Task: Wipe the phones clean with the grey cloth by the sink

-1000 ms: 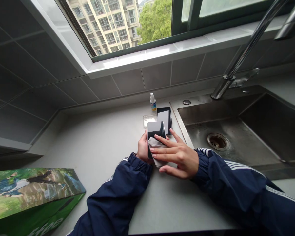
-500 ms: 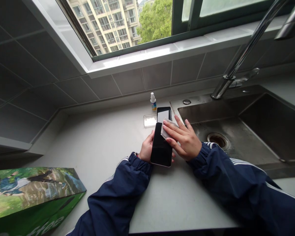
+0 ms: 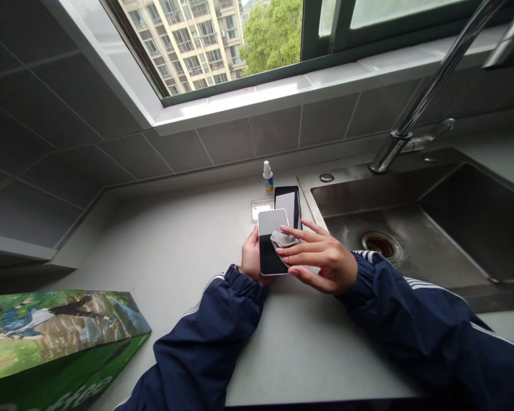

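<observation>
A smartphone (image 3: 269,260) with a dark, glossy screen rests in my left hand (image 3: 251,257), which grips it from its left side and from below. My right hand (image 3: 323,257) presses a small grey cloth (image 3: 281,238) against that screen, fingers stretched over the cloth. Just beyond lies a second dark device (image 3: 286,200) with a light reflection on its face, partly covered by the phone. Beside it on the left is a clear phone case (image 3: 257,208). A small white-capped spray bottle (image 3: 268,178) stands upright behind them.
To the right is a steel sink (image 3: 437,245) with a drain and a tall chrome faucet (image 3: 405,125). A green printed box (image 3: 77,337) occupies the front left of the pale countertop (image 3: 167,240). Tiled wall and a window (image 3: 240,45) bound the back.
The phone has shifted slightly up and left and tilted, so its screen now reflects light at the top. My right hand and the cloth have moved lower on the screen.
</observation>
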`<state>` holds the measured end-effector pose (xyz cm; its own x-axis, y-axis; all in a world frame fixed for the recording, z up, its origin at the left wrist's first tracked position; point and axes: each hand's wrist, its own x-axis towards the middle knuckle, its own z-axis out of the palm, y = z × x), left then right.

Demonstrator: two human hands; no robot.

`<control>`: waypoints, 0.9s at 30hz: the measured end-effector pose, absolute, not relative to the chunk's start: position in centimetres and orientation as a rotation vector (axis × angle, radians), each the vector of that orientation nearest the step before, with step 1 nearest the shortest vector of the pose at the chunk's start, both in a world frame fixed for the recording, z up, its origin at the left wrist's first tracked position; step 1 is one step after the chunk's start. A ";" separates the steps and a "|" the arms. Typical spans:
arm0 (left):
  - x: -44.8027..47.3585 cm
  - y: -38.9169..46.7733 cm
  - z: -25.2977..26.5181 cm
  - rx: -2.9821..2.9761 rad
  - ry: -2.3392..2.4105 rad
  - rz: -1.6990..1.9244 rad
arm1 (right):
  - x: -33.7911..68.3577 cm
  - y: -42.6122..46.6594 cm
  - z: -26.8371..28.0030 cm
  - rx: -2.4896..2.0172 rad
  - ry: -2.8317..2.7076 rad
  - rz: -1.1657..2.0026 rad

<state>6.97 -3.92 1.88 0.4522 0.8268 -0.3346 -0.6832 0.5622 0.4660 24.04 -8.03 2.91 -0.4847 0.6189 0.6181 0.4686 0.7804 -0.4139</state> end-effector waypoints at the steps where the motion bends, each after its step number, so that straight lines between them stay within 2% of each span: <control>1: 6.8 -4.0 1.8 0.291 0.560 0.927 | 24.1 -7.9 2.8 -0.871 -2.145 0.215; 5: 6.2 -4.1 2.1 0.319 0.609 0.761 | 24.3 -7.3 2.0 -1.137 -2.078 0.095; 13: 6.0 -4.0 2.4 0.313 0.570 0.550 | 24.6 -6.8 1.6 -1.339 -2.040 0.022; 27: 5.9 -4.1 1.9 0.300 0.615 0.640 | 24.4 -7.1 1.7 -1.149 -2.047 0.176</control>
